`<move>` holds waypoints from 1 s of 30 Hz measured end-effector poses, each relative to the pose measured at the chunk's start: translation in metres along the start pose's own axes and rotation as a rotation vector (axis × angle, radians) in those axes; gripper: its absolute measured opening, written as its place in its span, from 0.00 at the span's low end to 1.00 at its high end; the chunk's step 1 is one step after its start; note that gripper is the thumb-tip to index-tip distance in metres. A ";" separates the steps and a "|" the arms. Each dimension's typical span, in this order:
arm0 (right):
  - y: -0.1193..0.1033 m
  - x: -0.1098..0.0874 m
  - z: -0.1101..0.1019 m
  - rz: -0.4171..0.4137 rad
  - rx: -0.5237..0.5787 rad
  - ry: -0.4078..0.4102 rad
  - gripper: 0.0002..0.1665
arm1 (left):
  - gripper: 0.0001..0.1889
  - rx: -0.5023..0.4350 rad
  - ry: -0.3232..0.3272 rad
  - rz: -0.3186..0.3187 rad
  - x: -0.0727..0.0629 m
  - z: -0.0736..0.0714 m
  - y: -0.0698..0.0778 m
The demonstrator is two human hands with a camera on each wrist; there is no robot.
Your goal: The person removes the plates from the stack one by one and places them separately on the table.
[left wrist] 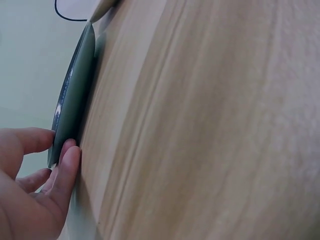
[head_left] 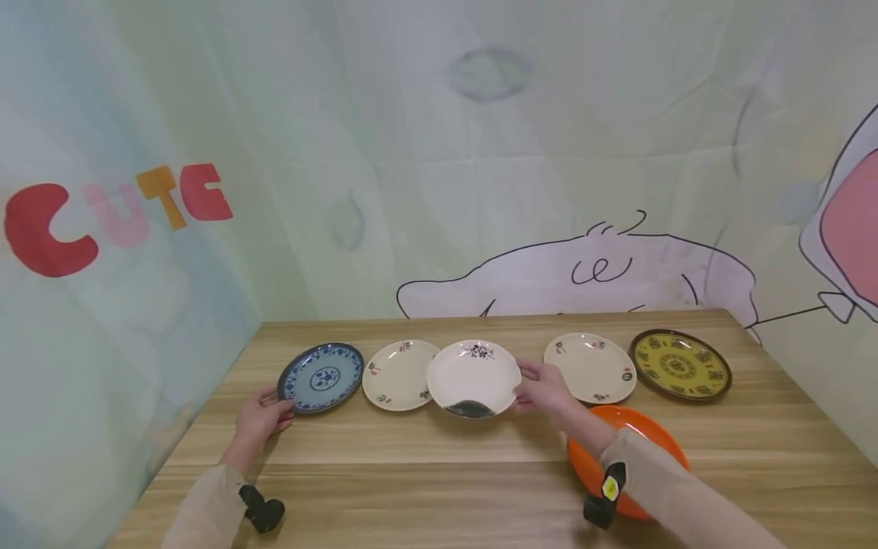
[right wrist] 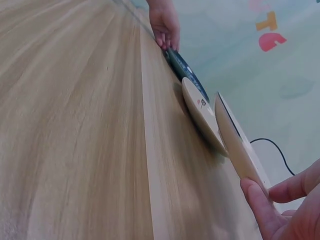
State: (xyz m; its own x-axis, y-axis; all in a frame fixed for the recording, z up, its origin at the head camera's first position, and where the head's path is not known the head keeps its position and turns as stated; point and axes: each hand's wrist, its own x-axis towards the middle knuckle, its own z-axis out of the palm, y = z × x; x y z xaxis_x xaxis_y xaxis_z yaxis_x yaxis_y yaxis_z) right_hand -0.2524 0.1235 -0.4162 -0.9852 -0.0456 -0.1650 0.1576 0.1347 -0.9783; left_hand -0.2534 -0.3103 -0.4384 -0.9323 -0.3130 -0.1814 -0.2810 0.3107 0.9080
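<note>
At the left of the table, my left hand (head_left: 262,418) pinches the near-left rim of a blue patterned plate (head_left: 321,377); in the left wrist view its fingers sit above and below the plate's edge (left wrist: 75,95). My right hand (head_left: 545,390) grips the right rim of a white plate (head_left: 473,374) with a dark floral sprig and a dark patch at its near edge. In the right wrist view this white plate (right wrist: 240,145) is raised off the table and tilted. Its left side overlaps a cream plate (head_left: 398,377) standing between it and the blue plate.
Right of the white plate lies another cream plate (head_left: 591,367), then a yellow-green plate (head_left: 680,366) with a dark rim. An orange plate (head_left: 590,465) sits nearer, partly hidden under my right forearm. Behind the wooden table (head_left: 411,496) hangs a printed curtain (head_left: 411,152).
</note>
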 end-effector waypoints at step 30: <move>0.006 -0.035 0.050 -0.048 0.030 -0.238 0.33 | 0.32 -0.016 -0.011 0.011 0.002 -0.002 -0.002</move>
State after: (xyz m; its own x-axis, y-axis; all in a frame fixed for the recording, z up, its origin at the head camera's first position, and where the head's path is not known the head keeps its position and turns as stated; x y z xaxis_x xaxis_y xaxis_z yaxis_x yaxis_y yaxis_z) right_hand -0.2139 0.0766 -0.4222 -0.9486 -0.2838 -0.1398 0.1164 0.0978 -0.9884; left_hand -0.2543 -0.3132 -0.4399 -0.9379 -0.2992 -0.1753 -0.2669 0.3002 0.9158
